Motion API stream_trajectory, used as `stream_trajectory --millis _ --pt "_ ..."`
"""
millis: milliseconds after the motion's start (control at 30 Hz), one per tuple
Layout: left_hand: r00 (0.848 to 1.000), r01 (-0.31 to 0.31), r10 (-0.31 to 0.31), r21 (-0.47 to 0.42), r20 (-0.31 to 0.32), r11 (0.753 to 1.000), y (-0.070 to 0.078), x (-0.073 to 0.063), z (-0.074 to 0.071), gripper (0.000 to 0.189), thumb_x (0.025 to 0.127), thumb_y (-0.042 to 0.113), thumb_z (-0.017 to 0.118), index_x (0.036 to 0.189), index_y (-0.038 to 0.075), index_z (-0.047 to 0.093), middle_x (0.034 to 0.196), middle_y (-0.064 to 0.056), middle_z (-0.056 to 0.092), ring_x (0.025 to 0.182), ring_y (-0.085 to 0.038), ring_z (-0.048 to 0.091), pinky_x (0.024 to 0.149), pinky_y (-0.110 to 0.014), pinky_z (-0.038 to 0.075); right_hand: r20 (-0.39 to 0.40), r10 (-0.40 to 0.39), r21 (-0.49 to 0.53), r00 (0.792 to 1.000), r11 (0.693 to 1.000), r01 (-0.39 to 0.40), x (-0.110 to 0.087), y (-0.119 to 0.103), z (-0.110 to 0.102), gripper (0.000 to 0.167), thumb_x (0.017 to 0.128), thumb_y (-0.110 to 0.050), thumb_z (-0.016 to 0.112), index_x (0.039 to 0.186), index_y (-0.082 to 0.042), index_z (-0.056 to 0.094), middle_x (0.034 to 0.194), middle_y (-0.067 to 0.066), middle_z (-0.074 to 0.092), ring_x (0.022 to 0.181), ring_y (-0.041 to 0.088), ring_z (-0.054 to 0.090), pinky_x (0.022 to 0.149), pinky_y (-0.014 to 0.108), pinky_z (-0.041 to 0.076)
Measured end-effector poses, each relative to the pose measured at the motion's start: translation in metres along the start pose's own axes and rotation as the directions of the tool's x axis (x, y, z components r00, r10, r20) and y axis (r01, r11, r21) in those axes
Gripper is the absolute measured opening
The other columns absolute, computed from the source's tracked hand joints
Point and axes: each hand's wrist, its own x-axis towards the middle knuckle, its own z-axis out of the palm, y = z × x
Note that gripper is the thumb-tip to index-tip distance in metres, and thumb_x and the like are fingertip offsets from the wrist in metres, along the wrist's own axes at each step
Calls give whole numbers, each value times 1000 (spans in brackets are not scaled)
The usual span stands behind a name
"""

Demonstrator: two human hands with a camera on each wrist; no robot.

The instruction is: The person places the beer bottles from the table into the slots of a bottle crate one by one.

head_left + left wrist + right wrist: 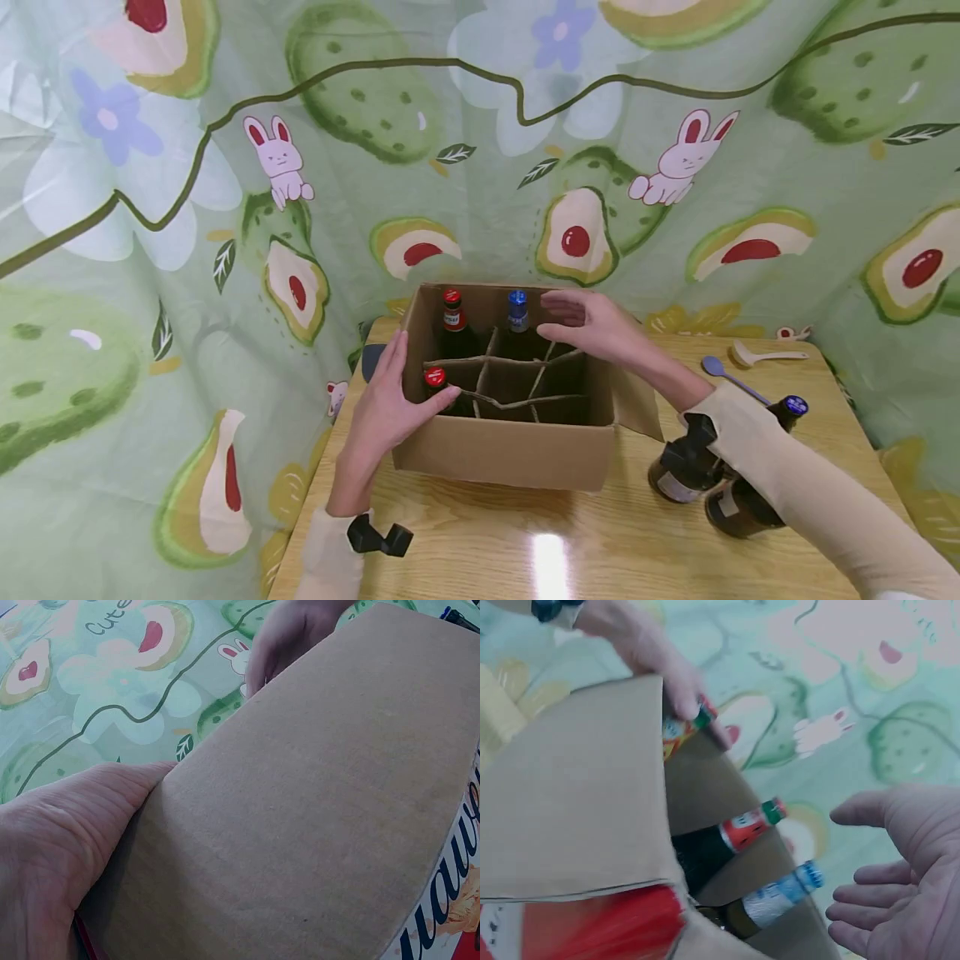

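Note:
A cardboard box (502, 454) with dividers stands on the table, its top uncovered. My left hand (386, 408) holds its front left corner, fingers along the outer left side and thumb over the rim. Beneath that thumb is a red-capped bottle (435, 379); another red-capped bottle (452, 312) stands in the back left compartment. A blue-capped bottle (517, 310) is in the back middle one. My right hand (592, 325) hovers over the back right of the box, fingers spread and holding nothing. In the right wrist view its fingers (870, 892) are apart from the blue-capped bottle (776, 900).
Two dark bottles (678, 475) stand right of the box, partly behind my right forearm; one shows a blue cap (795, 406). Behind them lie a blue spoon (731, 375) and a beige ladle (765, 356). A box flap (636, 404) sticks out rightward. A patterned cloth (480, 192) hangs behind the table.

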Motion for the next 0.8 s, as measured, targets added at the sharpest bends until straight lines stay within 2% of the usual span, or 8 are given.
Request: stream_trajectory --millis 133,233,300,400,467,567,667,800 --pt "1000 -14 14 53 10 999 1 2 -1 123 79 78 73 170 21 13 176 -5 12 159 -36 21 118 -64 33 -16 -68 56 998 996 69 -35 0 -11 62 99 -25 75 153 -5 51 154 15 54 145 34 48 119 55 37" --pt "999 -40 38 91 18 995 6 6 -2 125 79 77 74 169 15 14 175 -9 13 158 -39 22 118 -65 32 -47 -91 79 995 992 94 -62 3 -18 63 100 -24 74 156 -11 48 155 10 54 145 30 48 119 51 38" --pt "998 -56 53 111 23 992 9 8 -3 126 79 77 74 169 11 15 175 -11 12 157 -41 22 118 -66 32 -80 -109 88 991 989 116 -79 6 -23 63 101 -21 72 158 -14 45 154 10 55 143 26 51 116 41 43" --pt "998 -53 50 119 27 992 11 10 -4 126 79 77 73 168 10 16 176 -10 10 157 -42 23 118 -66 31 -159 -165 68 973 982 177 -106 14 -26 61 102 -13 70 158 -14 45 150 15 58 138 19 55 110 24 45" --pt "999 -47 44 122 26 991 10 10 -3 125 80 79 71 169 11 14 176 -9 9 157 -42 22 118 -66 31 -233 -195 43 953 977 210 -125 20 -25 59 101 -7 69 156 -13 48 147 16 61 135 12 57 106 15 44" --pt "999 -43 40 105 27 994 8 10 -3 124 81 79 70 169 13 12 176 -7 7 158 -39 20 120 -65 30 -345 -195 -11 918 979 204 -153 30 -22 58 98 -2 70 152 -14 53 143 8 64 132 3 57 104 12 43" --pt "998 -44 41 80 40 996 6 9 -2 125 81 79 70 169 16 10 176 -6 6 160 -37 17 121 -64 29 -442 -179 -34 879 982 183 -181 42 -20 58 97 4 70 151 -9 54 141 -3 65 130 1 57 103 12 44" --pt "998 -35 32 56 53 998 4 8 -2 125 80 78 72 170 18 8 176 -5 5 160 -37 15 120 -65 29 -557 -151 -52 817 988 147 -213 57 -19 55 94 11 69 146 0 57 138 -10 66 128 2 59 103 12 43"
